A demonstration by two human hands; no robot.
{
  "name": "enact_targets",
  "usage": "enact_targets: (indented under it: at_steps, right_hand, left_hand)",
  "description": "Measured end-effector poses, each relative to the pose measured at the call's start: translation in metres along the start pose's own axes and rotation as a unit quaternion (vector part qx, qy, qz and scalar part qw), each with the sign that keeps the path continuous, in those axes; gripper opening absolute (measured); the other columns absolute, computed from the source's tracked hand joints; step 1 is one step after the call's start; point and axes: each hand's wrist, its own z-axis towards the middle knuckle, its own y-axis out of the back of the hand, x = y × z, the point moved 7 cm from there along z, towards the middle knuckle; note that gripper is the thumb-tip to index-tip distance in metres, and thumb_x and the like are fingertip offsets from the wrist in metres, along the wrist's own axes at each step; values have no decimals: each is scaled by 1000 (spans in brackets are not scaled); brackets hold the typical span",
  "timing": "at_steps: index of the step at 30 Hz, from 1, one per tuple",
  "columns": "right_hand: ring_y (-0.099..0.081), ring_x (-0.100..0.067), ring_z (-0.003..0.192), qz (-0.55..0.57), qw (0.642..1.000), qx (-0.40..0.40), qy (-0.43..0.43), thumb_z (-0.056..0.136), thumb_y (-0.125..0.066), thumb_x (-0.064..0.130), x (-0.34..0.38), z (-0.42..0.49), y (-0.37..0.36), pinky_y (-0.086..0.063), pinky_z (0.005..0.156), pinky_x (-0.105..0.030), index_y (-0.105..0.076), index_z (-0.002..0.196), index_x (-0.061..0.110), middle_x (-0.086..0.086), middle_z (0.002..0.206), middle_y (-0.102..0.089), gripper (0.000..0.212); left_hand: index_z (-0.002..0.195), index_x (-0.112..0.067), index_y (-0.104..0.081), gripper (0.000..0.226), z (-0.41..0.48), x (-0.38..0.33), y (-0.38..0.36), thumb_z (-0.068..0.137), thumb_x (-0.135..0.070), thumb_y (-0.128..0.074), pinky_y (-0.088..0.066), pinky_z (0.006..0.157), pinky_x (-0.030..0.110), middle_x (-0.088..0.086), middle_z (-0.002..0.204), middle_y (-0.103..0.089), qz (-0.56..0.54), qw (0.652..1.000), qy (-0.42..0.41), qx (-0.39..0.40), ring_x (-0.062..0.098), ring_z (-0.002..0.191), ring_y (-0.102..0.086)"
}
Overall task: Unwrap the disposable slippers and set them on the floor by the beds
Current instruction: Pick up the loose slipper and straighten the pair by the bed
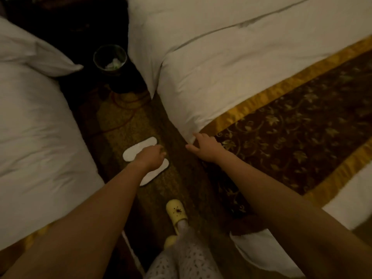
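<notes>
Slippers are laid side by side on carpet between the beds; left hand is held over them, grip cannot be told; right hand is spread open.

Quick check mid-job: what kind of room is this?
Most likely a hotel twin room: a left bed and right bed in white linen, a gold-edged runner across the right one, and white disposable slippers on the carpet between them, with a waste bin further up.
</notes>
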Motion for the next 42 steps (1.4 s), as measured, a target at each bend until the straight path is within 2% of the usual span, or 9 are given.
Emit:
enact_targets:
  at_steps: [3,5,9,12,15,20,27,34,42]
  right_hand:
    - [-30,-38,134,36,998,-16,-38,89,-36,60,-28,-51,2,-31,108,-53,-20,144,20,-12,151,-28,70]
    - [-29,-37,134,65,995,-28,-67,90,-36,58,-48,-88,-2,-30,109,-52,-20,144,20,-11,151,-27,68]
    - [-28,-36,136,117,985,-58,-112,90,-36,57,-92,-171,-16,-30,110,-51,-19,145,20,-10,151,-27,68]
    - [-36,-35,131,151,973,-92,-147,90,-37,57,-129,-235,-30,-35,106,-51,-24,143,19,-11,147,-34,66]
    - [-47,-34,122,198,953,-136,-187,90,-41,54,-170,-303,-48,-42,100,-46,-29,140,14,-15,139,-44,65]
    - [-39,-33,130,246,914,-169,-273,89,-38,58,-253,-414,-83,-34,108,-43,-26,142,13,-14,146,-37,70]
    - [-44,-31,128,302,860,-213,-351,90,-41,54,-385,-539,-121,-39,105,-40,-32,139,9,-15,144,-41,67]
    - [-43,-34,127,279,857,-188,-390,91,-40,53,-504,-642,-169,-38,105,-41,-35,135,4,-21,140,-44,66]
    - [-44,-33,127,347,804,-205,-437,91,-44,50,-607,-696,-191,-38,101,-36,-39,133,2,-21,139,-45,64]
  left_hand:
    - [127,-7,-50,39,-26,-35,-18,97,-30,-38,-42,100,40,18,132,-54,31,998,-41,26,32,119,-52]
    - [127,-9,-50,39,-46,-56,-34,97,-30,-38,-43,101,43,16,132,-53,56,995,-65,51,30,118,-52]
    - [130,-11,-48,40,-91,-102,-66,97,-32,-38,-44,100,40,12,135,-52,128,982,-121,69,27,121,-51]
    - [130,-11,-48,40,-123,-146,-93,97,-31,-38,-43,98,38,12,134,-52,169,969,-159,85,28,122,-50]
    - [126,-13,-51,36,-155,-197,-125,97,-30,-38,-44,97,38,11,129,-54,191,956,-198,105,27,118,-52]
    - [118,-15,-56,31,-207,-289,-191,96,-29,-40,-46,92,34,9,125,-57,247,926,-247,142,24,110,-55]
    - [131,-11,-49,42,-282,-430,-294,96,-33,-40,-40,102,35,13,138,-51,330,868,-350,126,28,125,-48]
    - [131,-10,-49,41,-324,-520,-409,96,-30,-42,-42,100,35,14,135,-53,336,854,-371,144,28,122,-51]
    - [125,-3,-53,38,-334,-616,-479,96,-26,-41,-43,96,36,19,130,-55,386,822,-385,163,32,119,-52]
